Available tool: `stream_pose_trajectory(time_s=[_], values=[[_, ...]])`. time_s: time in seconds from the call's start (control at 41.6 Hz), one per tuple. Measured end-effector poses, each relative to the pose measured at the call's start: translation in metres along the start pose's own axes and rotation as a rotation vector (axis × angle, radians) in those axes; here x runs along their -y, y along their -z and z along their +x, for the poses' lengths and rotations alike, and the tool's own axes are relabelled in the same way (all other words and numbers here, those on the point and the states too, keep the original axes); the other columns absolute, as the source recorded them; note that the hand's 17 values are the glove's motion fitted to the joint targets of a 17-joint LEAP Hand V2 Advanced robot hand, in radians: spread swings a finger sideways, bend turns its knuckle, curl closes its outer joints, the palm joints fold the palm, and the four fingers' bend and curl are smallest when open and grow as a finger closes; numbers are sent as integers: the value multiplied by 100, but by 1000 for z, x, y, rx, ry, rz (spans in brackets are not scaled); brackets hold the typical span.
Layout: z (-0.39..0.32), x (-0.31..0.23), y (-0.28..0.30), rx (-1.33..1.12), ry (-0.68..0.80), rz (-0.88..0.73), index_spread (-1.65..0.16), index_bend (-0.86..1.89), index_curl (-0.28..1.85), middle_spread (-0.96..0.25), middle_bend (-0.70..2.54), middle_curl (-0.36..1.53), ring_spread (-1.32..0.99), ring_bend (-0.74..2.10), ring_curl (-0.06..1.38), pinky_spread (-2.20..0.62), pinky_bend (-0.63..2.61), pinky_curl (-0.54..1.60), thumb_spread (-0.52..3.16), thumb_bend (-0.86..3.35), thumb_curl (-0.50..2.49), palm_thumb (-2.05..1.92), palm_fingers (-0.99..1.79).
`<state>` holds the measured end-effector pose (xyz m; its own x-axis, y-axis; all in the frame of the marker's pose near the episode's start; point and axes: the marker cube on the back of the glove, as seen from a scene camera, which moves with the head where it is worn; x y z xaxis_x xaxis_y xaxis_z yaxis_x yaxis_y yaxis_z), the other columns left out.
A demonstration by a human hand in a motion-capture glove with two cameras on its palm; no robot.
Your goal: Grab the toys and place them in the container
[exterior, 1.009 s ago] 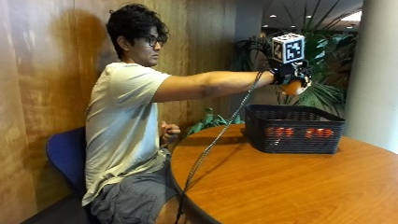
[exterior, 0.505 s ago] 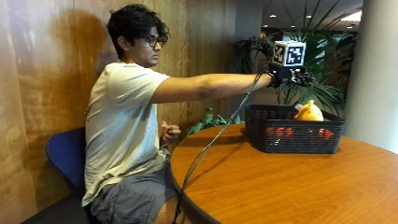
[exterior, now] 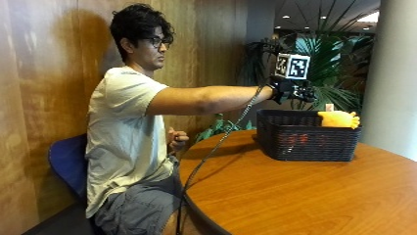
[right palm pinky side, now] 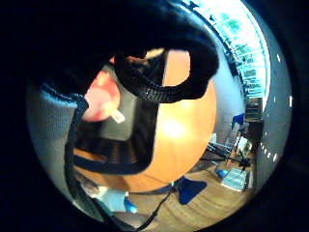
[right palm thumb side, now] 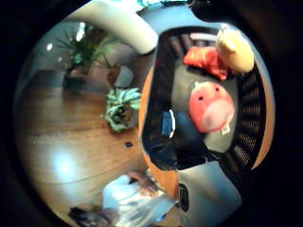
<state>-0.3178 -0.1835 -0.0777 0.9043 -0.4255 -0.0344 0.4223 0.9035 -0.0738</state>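
Gloved right hand [exterior: 294,91] apparently released, empty; yellow plush toy [exterior: 338,119] lies just below it on black woven basket's [exterior: 306,142] far rim.

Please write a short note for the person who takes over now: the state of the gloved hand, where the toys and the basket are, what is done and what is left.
Right hand: held in the air above the black basket, holding nothing; whether its fingers are open is not visible.
Basket: on the round wooden table, at its far side.
Toys: the red round plush, a red toy and the yellow plush lie in the basket; the yellow one rests high against the rim.
Done: three toys in the basket.
Left: no toy shows on the table in the outside view; check the parts out of sight.
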Motion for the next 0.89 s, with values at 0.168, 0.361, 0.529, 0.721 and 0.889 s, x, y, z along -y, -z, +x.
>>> stream_pose_trajectory(time_s=[0.168,0.361,0.529,0.721,0.889], values=[[2,-26,-9,-32,-19,-38,-33,21,46,0,13,38,3,23,52,7,103,30,130,4,60,17,-9],[20,-67,-10,-13,-63,-10,-34,23,46,1,13,34,3,20,51,7,99,29,133,2,55,19,-7],[56,-119,-13,-14,-185,37,-34,25,47,1,13,31,3,21,51,6,97,29,140,4,51,24,-4],[94,-172,-31,-34,-190,87,-33,27,48,1,14,29,2,24,52,5,94,29,147,5,48,26,-1],[139,-214,-64,-113,-302,36,-33,29,49,0,15,28,2,25,52,5,94,29,150,5,46,27,-1]])
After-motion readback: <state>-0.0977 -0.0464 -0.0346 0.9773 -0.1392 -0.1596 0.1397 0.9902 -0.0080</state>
